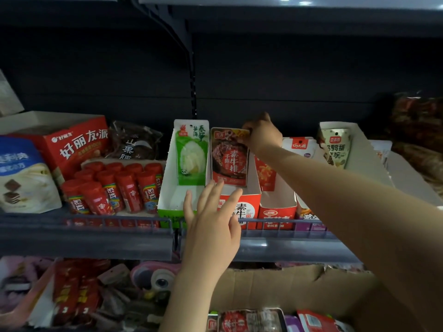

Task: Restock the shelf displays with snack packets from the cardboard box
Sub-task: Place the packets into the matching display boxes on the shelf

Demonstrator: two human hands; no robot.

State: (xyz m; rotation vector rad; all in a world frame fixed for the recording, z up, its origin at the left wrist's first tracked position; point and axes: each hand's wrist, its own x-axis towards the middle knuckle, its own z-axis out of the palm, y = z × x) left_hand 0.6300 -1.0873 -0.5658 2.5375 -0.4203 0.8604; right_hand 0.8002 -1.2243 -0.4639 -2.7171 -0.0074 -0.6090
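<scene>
Upper left of frame: red pie carton point(79, 142) w/ white lettering, a dark brown bag point(134, 142) just right of it. Far left: blue-and-white pouch point(22, 173). Left-center, below the carton: red candy tubes point(112, 188) standing packed in rows. Lower left, shelf below: jumble of red and pink pkgs, incl. a pink toy w/ big eyes point(155, 276). Top: dark back panel point(287, 75), slotted upright point(193, 92) at center.

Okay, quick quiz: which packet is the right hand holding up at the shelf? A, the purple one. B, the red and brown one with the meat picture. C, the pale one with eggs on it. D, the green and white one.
B: the right hand pinches the top corner of the red and brown packet, standing in its red display box.
</scene>
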